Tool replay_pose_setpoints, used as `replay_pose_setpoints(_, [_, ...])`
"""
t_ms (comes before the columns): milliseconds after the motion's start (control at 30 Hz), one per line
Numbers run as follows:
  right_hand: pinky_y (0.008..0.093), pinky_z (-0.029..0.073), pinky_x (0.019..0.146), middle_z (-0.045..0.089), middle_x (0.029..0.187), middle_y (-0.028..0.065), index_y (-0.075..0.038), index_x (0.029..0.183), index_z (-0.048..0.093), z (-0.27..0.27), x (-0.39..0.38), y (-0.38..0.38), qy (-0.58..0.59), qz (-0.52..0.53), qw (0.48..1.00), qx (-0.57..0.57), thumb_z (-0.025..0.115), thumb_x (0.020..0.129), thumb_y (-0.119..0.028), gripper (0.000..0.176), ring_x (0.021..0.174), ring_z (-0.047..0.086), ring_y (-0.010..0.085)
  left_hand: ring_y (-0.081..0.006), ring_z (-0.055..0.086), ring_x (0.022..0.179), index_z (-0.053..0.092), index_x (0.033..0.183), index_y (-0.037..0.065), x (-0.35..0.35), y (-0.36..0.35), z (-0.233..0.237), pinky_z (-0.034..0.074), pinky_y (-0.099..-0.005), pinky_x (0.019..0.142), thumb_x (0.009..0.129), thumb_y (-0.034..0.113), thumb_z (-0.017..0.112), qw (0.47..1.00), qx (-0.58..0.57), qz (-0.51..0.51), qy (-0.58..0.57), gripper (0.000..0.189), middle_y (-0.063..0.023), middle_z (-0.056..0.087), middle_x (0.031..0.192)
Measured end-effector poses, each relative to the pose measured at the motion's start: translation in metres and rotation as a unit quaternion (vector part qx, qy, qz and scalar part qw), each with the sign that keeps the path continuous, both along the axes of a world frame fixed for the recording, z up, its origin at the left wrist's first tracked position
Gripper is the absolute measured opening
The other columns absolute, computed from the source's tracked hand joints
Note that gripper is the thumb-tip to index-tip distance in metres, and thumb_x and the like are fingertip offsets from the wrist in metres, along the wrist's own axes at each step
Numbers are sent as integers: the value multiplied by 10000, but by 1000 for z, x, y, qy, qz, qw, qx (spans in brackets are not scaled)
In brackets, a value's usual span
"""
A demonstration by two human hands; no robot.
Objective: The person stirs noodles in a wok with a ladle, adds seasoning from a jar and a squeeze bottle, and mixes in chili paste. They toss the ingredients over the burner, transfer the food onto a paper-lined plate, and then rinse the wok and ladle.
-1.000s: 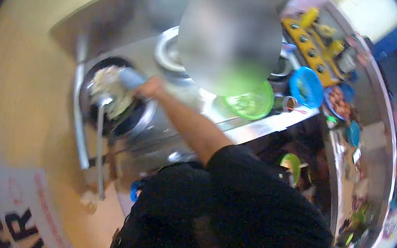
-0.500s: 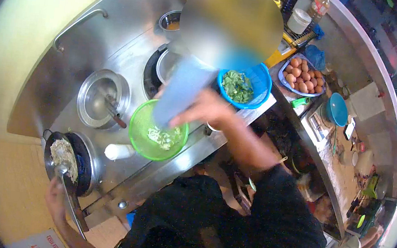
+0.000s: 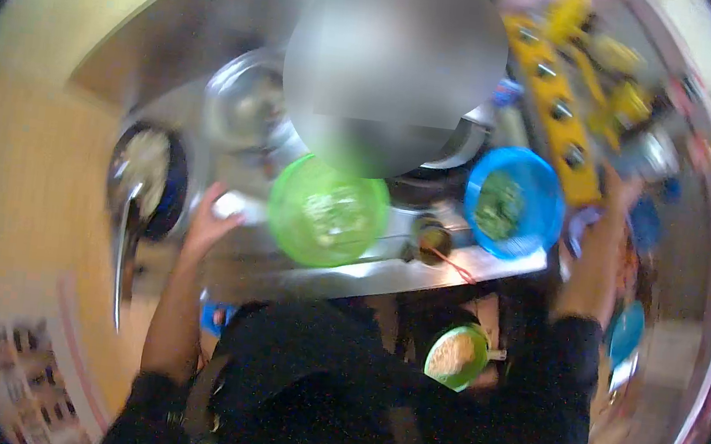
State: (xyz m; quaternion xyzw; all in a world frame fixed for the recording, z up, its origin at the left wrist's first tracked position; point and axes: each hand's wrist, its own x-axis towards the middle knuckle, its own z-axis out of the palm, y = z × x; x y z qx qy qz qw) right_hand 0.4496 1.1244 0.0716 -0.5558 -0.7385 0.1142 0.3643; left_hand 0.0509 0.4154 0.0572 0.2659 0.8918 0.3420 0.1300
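Observation:
My left hand [image 3: 213, 222] has its fingers and thumb around the end of a white cylindrical container [image 3: 231, 205], which lies on the steel counter. Right beside it stands a green mesh basket [image 3: 323, 249] with pale and green chopped pieces inside. To the left, a wok [image 3: 173, 192] holds pale food, and a ladle [image 3: 123, 257] rests in it with nobody's hand on its handle. My right hand [image 3: 622, 189] is stretched far right, beside the yellow stove front, at a whitish jar [image 3: 654, 155]. Motion blur hides whether those fingers grip the jar.
A blue basket [image 3: 547, 231] of leafy greens stands near the counter edge. A metal bowl [image 3: 241, 112] sits behind. A small dark pot [image 3: 432, 240] has an orange-handled utensil. Below is a green bowl [image 3: 454, 356] of pale food. A large blurred disc covers the top middle.
My left hand has left the ladle and moved to the white container. My right hand has gone from above the green basket to the far right; the blurred bluish thing near it is out of sight.

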Motion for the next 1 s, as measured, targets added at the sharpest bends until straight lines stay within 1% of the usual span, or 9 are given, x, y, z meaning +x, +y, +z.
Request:
replay_pose_setpoints(67, [354,486,793,635,1018,141,60,1022,606,3,-13,-16,168,126,974,-80,807,645,-156,479,870,589,232,-199,561,967,465,1263,61,12,11,-3,470,-334,859,616,231,838,988,83,43,-122,766,-94,593,1068])
replay_pose_setpoints(133, [357,485,804,637,1012,136,54,1014,612,-49,11,45,87,141,980,109,820,638,-153,477,891,581,231,-166,569,895,520,1172,75,4,12,-27,478,-310,785,610,238,837,989,66,95,-89,666,-64,605,1009])
replay_pose_setpoints(267, [358,476,803,612,1025,171,76,1028,561,-32,2,-26,197,9,977,77,789,699,-238,509,874,566,256,-183,582,858,456,1229,76,1,20,-4,484,-323,775,604,165,817,983,100,139,-64,728,-84,600,964])
replay_pose_setpoints(300, [353,476,790,608,1018,176,62,1023,563,-23,-17,-79,304,36,950,60,763,735,-161,415,850,560,251,-194,582,863,434,1249,79,2,14,4,482,-332,781,590,168,818,983,110,136,-63,767,-94,598,970])
replay_pose_setpoints(400, [384,454,868,590,1076,156,31,1195,471,34,-131,-322,118,292,949,-3,683,782,-122,489,956,564,296,-214,578,875,381,1292,92,7,-6,51,476,-351,794,576,186,827,980,131,134,-70,848,-111,592,984])
replay_pose_setpoints(433, [408,393,955,528,1197,158,5,1269,409,35,-173,-412,217,386,859,-256,719,752,-190,634,1072,514,300,-226,574,901,352,1311,73,5,-14,66,466,-353,821,566,216,840,983,125,119,-61,902,-121,593,981])
replay_pose_setpoints(500, [413,287,1041,371,1362,188,-34,1335,352,33,-234,-523,45,591,776,-216,797,650,-205,835,1254,367,293,-220,573,908,339,1316,54,2,-30,84,462,-346,830,568,224,844,984,143,94,-41,918,-128,590,989])
replay_pose_setpoints(700, [403,421,922,549,1168,223,-59,1298,424,28,-363,-657,42,699,677,-225,772,675,-204,728,1098,534,342,-266,475,1155,90,1399,-45,-32,-120,97,398,-336,948,696,286,794,851,435,128,-264,1048,-252,457,1254])
replay_pose_setpoints(1000, [390,500,833,646,1043,154,-44,1023,644,78,-548,-763,-489,496,717,-24,723,639,-267,451,962,631,292,-278,533,1101,368,1305,-58,-72,-455,11,430,-358,909,762,386,706,979,-14,196,-50,779,-248,548,1164])
